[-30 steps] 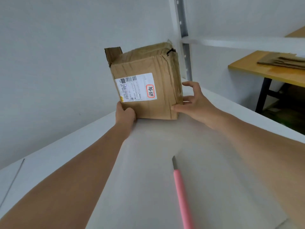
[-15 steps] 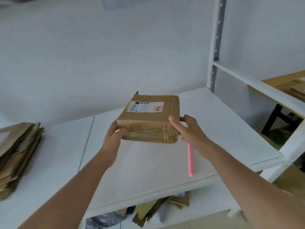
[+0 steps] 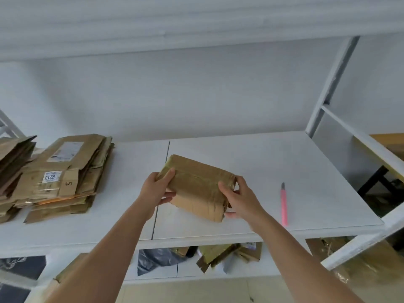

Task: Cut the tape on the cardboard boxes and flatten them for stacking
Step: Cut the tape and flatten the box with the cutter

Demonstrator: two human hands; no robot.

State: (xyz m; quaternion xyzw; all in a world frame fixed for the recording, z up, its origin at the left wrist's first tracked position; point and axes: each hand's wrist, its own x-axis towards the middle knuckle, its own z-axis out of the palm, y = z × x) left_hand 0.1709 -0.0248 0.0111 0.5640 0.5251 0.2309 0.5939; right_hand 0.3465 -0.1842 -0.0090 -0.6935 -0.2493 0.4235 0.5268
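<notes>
- Cardboard box point(image 3: 196, 189) is held at both ends, tilted, above the white shelf point(image 3: 251, 162), near the middle of its front half.
- Left hand point(image 3: 156, 190): thumb laid on the top face by the box's left far corner, fingers curled under the left end; a firm clasp on the box.
- Right hand point(image 3: 239, 197): fingers wrapped over the right end, thumb showing below the near right corner; also gripping the box.
- Both forearms are stretched fwd from the lower frame edge, meeting at the box.
- Box: brown, closed, wrinkled; shiny clear tape is wrapped over top and ends, still uncut. Whether its underside touches the shelf can't be told.
- Pink-handled knife point(image 3: 284, 204) lies flat on the shelf, right of the box, apart from the right hand, blade tip pointing to the back wall, handle end near the front edge.
- Stack of flattened boxes point(image 3: 65, 178) sits toward the shelf's left end, well apart from the held box.
- Lower shelf point(image 3: 240, 271) holds cardboard scraps & dark plastic.
</notes>
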